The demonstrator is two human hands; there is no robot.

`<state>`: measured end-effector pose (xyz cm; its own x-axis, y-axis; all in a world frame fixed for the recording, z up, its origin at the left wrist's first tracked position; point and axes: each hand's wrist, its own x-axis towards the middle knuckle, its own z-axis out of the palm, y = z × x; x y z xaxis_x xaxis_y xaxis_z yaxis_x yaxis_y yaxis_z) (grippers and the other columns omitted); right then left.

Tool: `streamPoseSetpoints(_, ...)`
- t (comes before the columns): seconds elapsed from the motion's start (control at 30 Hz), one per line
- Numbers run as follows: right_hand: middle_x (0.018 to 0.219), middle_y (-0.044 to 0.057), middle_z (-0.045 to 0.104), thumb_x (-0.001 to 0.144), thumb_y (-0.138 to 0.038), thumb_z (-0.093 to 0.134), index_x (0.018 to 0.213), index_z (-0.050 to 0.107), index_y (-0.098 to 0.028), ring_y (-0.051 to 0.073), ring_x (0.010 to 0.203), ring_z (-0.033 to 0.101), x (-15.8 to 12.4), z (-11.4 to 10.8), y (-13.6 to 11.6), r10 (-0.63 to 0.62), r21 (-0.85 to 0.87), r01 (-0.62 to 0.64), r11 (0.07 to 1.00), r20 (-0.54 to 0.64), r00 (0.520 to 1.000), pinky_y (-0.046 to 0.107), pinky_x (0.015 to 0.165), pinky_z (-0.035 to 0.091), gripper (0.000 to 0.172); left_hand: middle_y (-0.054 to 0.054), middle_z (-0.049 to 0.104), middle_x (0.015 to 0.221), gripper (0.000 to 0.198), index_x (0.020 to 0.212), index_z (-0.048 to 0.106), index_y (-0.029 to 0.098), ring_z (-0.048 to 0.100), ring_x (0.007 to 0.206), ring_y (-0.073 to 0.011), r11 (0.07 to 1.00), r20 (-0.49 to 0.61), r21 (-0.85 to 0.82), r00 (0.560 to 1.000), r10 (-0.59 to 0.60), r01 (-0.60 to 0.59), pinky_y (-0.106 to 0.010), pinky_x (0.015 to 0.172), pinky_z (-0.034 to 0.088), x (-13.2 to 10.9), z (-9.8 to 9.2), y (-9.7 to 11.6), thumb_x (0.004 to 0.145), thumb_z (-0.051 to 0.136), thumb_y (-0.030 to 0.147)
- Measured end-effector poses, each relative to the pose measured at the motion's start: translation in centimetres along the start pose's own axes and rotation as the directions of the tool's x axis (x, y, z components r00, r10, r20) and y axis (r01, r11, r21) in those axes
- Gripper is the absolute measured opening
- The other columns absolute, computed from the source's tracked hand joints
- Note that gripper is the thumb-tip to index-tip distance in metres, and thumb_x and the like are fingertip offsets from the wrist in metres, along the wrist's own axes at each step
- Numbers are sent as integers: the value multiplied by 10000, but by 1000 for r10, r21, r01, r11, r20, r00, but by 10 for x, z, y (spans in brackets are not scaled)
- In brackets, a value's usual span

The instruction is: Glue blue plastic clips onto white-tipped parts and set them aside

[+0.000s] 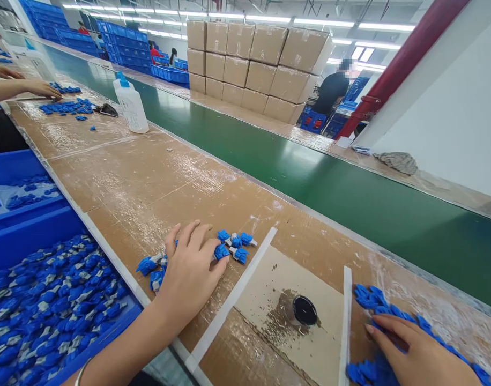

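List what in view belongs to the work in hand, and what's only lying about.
In hand: left hand on a small heap of blue parts; right hand on a second heap; blue bin of the same parts; probably the black disc between the white strips.
Lying about: white bottle; stacked cartons; rag beyond the green belt; a co-worker's hand farther up the bench.

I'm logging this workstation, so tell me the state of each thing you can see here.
left hand, spread flat on a small pile of blue parts
right hand, flat on a second pile of blue parts
blue crate, heaped with blue parts
white bottle, upright, cap on
black disc, lying flat on stained card
cardboard boxes, stacked, closed
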<state>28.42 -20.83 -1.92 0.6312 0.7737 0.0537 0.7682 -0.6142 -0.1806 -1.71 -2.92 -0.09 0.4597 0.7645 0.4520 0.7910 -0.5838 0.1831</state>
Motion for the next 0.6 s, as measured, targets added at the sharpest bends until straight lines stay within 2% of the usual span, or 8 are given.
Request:
streamPoseSetpoints(0.2,960,105,728,687,-512,335,811,737,-184,317,870,698,0,2,3,-9,11,9,1000,6,1000,481,786,564,533,-86,638,1211,117,943,655,211,478,1233,-317,958,7,-284,999,34,-30,-567,1066,238,-17,-1,22,845,592,201)
streamPoseSetpoints(0.3,940,97,731,687,-513,337,822,740,-181,330,831,702,0,3,7,-28,7,27,1000,32,999,503,773,567,539,-66,652,1155,137,932,649,220,518,1166,-282,880,29,-469,995,100,-74,-508,1030,286,-26,-2,37,805,628,174)
streamPoseSetpoints(0.37,902,101,734,709,-537,354,857,737,-175,338,835,700,-1,0,7,-45,11,44,999,41,998,506,767,569,547,-54,659,1106,155,921,651,222,547,1097,-258,815,56,-576,992,112,-60,-465,982,326,-29,-5,44,783,644,152)
streamPoseSetpoints(0.43,897,94,733,762,-567,399,925,717,-183,325,860,699,-5,-4,1,-106,30,107,994,-37,994,477,747,579,525,-35,667,1027,162,910,657,221,565,1020,-238,758,102,-651,988,113,-19,-435,932,342,-29,-9,48,771,661,139)
streamPoseSetpoints(0.5,974,56,728,825,-548,481,1053,657,-218,264,904,697,-12,-8,-13,-280,58,292,955,-157,947,397,768,581,438,-11,669,933,162,905,665,223,569,955,-222,714,159,-700,979,127,21,-420,899,336,-29,-11,50,765,682,144)
streamPoseSetpoints(0.53,1015,34,719,849,-512,519,1108,612,-237,222,923,691,-16,-10,-22,-387,70,409,910,-211,897,349,795,571,390,0,666,893,161,902,669,224,568,934,-217,695,182,-718,974,136,37,-414,887,329,-29,-11,51,762,695,149)
streamPoseSetpoints(0.6,1047,16,697,871,-424,565,1181,529,-243,153,960,665,-23,-12,-41,-575,72,616,784,-290,766,267,860,529,360,13,656,849,166,895,679,224,564,906,-209,659,204,-750,968,149,56,-405,874,318,-28,-11,51,751,719,153)
